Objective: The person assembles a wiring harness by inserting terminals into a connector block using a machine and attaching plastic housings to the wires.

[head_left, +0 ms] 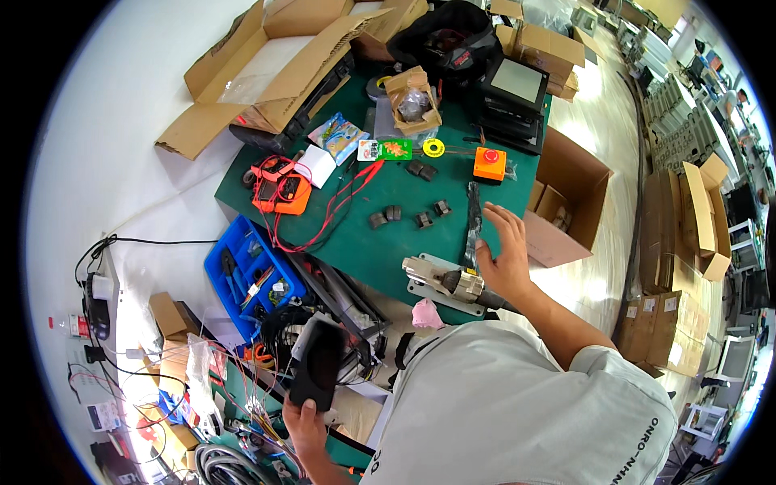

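My left hand (305, 430) grips the lower end of a black phone (317, 368), holding it up at the left of my body. Over the right edge of the green table (364, 267) my right hand (506, 255) is open, its fingers stretched and apart with nothing in them. Beside those fingers lies a long black strip (473, 222) that looks wrapped. Just left of the palm rests a silver metal device (440, 277) with a dark cylindrical end, on a grey plate (467, 304). Several small dark blocks (424, 219) lie farther in.
An orange box with a red button (489, 163) stands near the far right corner. Red cables (333, 208) trail from an orange meter (284, 194). A blue tool tray (249, 275) sits left; an open carton (570, 190) stands right of the table. Wires (259, 396) crowd the lower left.
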Demonstrator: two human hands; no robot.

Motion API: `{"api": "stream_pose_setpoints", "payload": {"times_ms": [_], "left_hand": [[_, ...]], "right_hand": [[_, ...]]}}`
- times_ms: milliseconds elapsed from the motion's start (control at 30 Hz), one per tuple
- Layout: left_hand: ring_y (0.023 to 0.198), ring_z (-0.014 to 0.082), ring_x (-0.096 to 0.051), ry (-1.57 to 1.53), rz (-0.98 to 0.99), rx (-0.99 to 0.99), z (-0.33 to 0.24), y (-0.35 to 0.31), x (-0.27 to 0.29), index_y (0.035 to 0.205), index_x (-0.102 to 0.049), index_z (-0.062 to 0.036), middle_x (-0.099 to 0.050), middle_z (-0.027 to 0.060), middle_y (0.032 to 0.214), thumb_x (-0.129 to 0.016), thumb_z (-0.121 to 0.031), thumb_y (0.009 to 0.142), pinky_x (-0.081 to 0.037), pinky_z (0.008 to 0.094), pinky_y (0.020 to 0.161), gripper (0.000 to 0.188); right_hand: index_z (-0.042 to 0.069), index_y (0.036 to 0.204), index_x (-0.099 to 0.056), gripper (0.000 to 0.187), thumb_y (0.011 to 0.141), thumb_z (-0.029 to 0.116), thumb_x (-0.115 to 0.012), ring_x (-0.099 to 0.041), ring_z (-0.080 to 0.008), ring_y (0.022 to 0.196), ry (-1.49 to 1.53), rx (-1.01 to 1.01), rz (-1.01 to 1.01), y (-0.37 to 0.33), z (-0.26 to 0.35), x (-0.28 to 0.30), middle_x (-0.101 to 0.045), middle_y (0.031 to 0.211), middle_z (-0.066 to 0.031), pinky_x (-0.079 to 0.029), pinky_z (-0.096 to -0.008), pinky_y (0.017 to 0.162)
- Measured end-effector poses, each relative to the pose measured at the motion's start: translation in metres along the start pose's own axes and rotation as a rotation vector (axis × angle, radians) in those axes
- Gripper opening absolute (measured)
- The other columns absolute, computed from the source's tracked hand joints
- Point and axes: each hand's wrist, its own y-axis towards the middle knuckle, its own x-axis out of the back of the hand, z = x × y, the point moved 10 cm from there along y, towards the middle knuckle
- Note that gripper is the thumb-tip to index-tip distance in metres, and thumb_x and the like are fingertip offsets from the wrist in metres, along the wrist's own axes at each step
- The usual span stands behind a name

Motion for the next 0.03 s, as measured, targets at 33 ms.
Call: {"api": "stream_pose_setpoints", "payload": {"times_ms": [33], "left_hand": [[0.104,0.0298,-0.066,-0.103,0.044,-0.12,-0.019,0.0067,-0.0198,0.14,-0.044,-0.0045,-0.061,0.0157,0.123,-0.072,-0.021,0.087,-0.059,0.049,0.081,0.063]], "right_hand": [[0.005,0.136,-0.047,0.06,0.079,-0.001,-0.063,-0.043,-0.0396,0.13,0.026,0.014,0.024,-0.0005,0.0041,-0.002,-0.049,0.141,-0.0172,-0.035,-0.048,0.11]]}}
